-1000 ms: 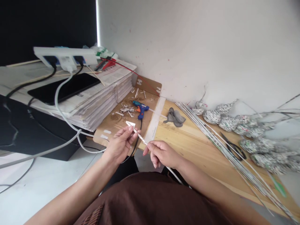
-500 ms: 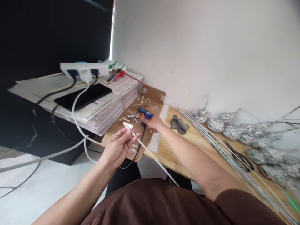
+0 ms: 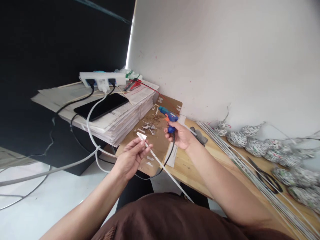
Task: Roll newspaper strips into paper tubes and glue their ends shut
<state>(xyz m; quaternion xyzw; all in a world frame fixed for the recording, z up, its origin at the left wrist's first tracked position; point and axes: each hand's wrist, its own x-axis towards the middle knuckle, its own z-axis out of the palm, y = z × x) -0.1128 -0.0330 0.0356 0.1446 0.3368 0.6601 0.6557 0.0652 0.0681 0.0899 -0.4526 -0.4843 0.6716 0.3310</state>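
Head view: wooden table (image 3: 225, 166) runs along white wall, w/ cardboard sheet (image 3: 150, 140) at its left end by a newspaper stack (image 3: 117, 116). Your right hand (image 3: 181, 135) grip is clamped on the glue gun (image 3: 168, 117), lifted over the cardboard. Left hand (image 3: 130, 158) pinches a white paper strip (image 3: 160, 163) off the table's front edge, over open floor.

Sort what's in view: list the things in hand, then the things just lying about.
In hand:
- left hand pinching the folded white paper strip
- right hand gripping the blue glue gun

Lying about:
- scissors
- black phone on the newspaper stack
- power strip
- rolled paper sticks
- grey cloth
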